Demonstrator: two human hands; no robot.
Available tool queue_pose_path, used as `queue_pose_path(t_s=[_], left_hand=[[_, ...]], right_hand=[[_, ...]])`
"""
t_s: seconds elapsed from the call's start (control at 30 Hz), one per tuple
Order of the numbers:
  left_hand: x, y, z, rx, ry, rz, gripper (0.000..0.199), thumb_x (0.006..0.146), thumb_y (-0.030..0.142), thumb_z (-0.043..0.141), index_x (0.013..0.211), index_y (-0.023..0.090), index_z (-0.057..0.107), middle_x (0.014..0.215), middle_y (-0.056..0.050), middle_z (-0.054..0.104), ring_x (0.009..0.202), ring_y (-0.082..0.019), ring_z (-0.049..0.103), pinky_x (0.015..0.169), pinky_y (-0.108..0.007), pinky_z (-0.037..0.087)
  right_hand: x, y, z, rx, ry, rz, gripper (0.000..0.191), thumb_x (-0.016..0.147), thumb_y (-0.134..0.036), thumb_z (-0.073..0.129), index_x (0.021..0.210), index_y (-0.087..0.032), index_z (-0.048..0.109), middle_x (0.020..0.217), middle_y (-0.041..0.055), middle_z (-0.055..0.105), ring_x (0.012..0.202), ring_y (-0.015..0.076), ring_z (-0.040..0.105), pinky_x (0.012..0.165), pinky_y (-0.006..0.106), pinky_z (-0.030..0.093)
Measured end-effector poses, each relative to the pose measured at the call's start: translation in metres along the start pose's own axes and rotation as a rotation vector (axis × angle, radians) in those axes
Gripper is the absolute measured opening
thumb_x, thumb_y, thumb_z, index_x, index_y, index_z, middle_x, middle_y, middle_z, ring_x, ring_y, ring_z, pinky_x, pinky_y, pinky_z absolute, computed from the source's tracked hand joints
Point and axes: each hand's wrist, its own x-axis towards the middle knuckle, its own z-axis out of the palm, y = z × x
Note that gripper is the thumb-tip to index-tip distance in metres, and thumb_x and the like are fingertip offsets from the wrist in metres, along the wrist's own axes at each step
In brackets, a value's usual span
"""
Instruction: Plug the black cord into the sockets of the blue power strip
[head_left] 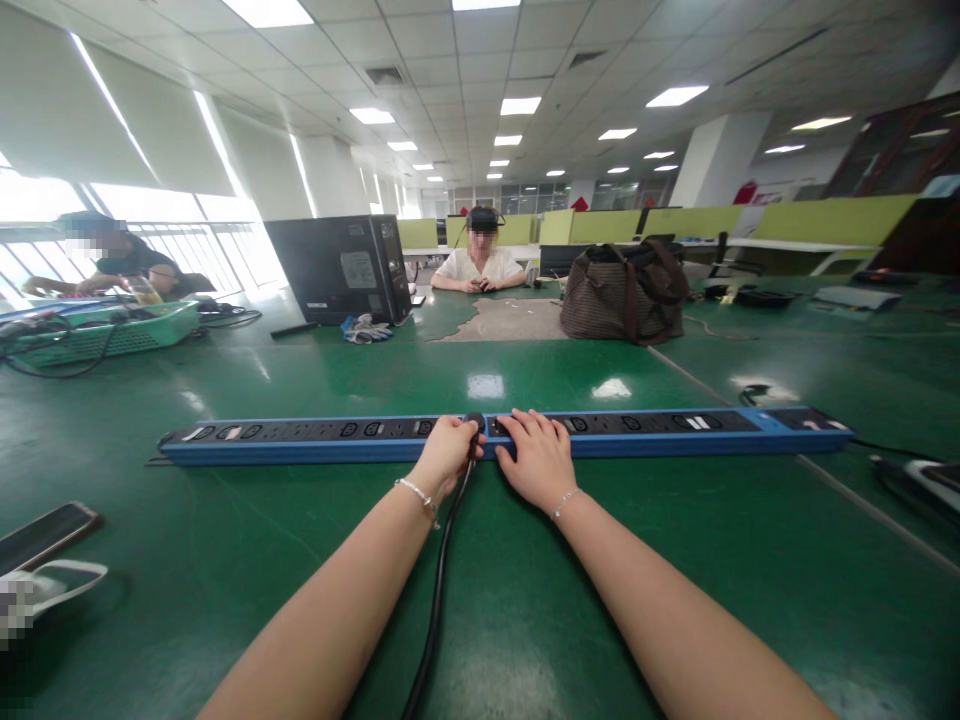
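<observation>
A long blue power strip with black sockets lies crosswise on the green table. Near its middle, my left hand is closed round a black plug, which sits at the strip's top face; whether it is fully in a socket cannot be seen. From the plug a black cable runs down toward me between my forearms. My right hand rests on the strip just right of the plug, fingers spread over the sockets and thumb at the near edge.
Beyond the strip stand a black computer case, gloves and a brown bag. A green basket holds cables at left. A phone lies near left. One person sits opposite, another at far left.
</observation>
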Motion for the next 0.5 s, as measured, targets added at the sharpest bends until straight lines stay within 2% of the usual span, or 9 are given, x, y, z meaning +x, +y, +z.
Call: queue_pose_path(t_s=[0.1, 0.17, 0.27, 0.33, 0.37, 0.4, 0.47, 0.5], left_hand=[[0.002, -0.002, 0.0, 0.036, 0.001, 0.004, 0.011, 0.081, 0.02, 0.051, 0.074, 0.017, 0.043, 0.06, 0.001, 0.058, 0.039, -0.004, 0.047, 0.034, -0.015, 0.025], [0.003, -0.003, -0.002, 0.071, -0.015, 0.013, 0.012, 0.08, 0.023, 0.052, 0.073, 0.017, 0.044, 0.062, -0.001, 0.06, 0.041, -0.006, 0.05, 0.035, -0.016, 0.026], [0.004, -0.002, -0.011, 0.142, -0.047, 0.037, 0.019, 0.077, 0.028, 0.058, 0.068, 0.017, 0.046, 0.058, -0.002, 0.059, 0.042, -0.008, 0.052, 0.037, -0.018, 0.03], [0.005, -0.002, -0.02, 0.255, -0.015, 0.1, 0.023, 0.074, 0.033, 0.062, 0.065, 0.018, 0.046, 0.052, 0.0, 0.056, 0.044, -0.011, 0.052, 0.042, -0.021, 0.034], [0.006, -0.002, -0.026, 0.351, 0.031, 0.159, 0.024, 0.074, 0.035, 0.062, 0.064, 0.019, 0.047, 0.052, 0.0, 0.055, 0.047, -0.013, 0.054, 0.046, -0.023, 0.038], [0.007, -0.002, -0.032, 0.529, 0.106, 0.274, 0.023, 0.076, 0.038, 0.059, 0.065, 0.02, 0.048, 0.055, -0.001, 0.057, 0.054, -0.015, 0.057, 0.052, -0.025, 0.042], [0.01, -0.005, -0.046, 0.871, 0.24, 0.532, 0.021, 0.082, 0.04, 0.049, 0.074, 0.021, 0.054, 0.072, -0.006, 0.064, 0.077, -0.021, 0.061, 0.072, -0.034, 0.045], [0.011, -0.007, -0.053, 0.998, 0.261, 0.655, 0.021, 0.084, 0.038, 0.046, 0.081, 0.021, 0.057, 0.086, -0.009, 0.066, 0.091, -0.023, 0.06, 0.082, -0.037, 0.043]], right_hand=[[0.001, -0.004, -0.004, 0.035, 0.018, -0.011, 0.048, 0.078, -0.028, 0.051, 0.126, -0.024, 0.051, 0.13, 0.0066, 0.051, 0.122, 0.0248, 0.038, 0.103, 0.047, 0.022], [0.003, -0.009, -0.007, 0.091, 0.019, -0.074, 0.052, 0.077, -0.023, 0.049, 0.13, -0.022, 0.048, 0.134, 0.0072, 0.048, 0.123, 0.0228, 0.038, 0.103, 0.043, 0.025], [0.006, -0.019, -0.009, 0.202, -0.055, -0.206, 0.056, 0.078, -0.02, 0.045, 0.133, -0.02, 0.043, 0.139, 0.0066, 0.043, 0.125, 0.0189, 0.038, 0.103, 0.038, 0.03], [0.008, -0.024, -0.008, 0.248, -0.102, -0.218, 0.055, 0.079, -0.02, 0.044, 0.134, -0.018, 0.042, 0.138, 0.0071, 0.045, 0.124, 0.0177, 0.04, 0.102, 0.037, 0.032], [0.01, -0.026, -0.008, 0.259, -0.112, -0.212, 0.053, 0.08, -0.021, 0.043, 0.133, -0.017, 0.043, 0.136, 0.0074, 0.046, 0.123, 0.0175, 0.041, 0.101, 0.037, 0.033], [0.011, -0.027, -0.008, 0.263, -0.111, -0.203, 0.052, 0.081, -0.022, 0.044, 0.132, -0.016, 0.044, 0.135, 0.0076, 0.048, 0.122, 0.0173, 0.043, 0.101, 0.036, 0.034], [0.014, -0.029, -0.007, 0.252, -0.09, -0.198, 0.048, 0.081, -0.027, 0.047, 0.128, -0.016, 0.047, 0.131, 0.0081, 0.052, 0.119, 0.0177, 0.046, 0.098, 0.034, 0.037], [0.015, -0.03, -0.007, 0.236, -0.071, -0.195, 0.047, 0.082, -0.03, 0.049, 0.126, -0.015, 0.049, 0.128, 0.0086, 0.054, 0.117, 0.0184, 0.048, 0.097, 0.034, 0.038]])
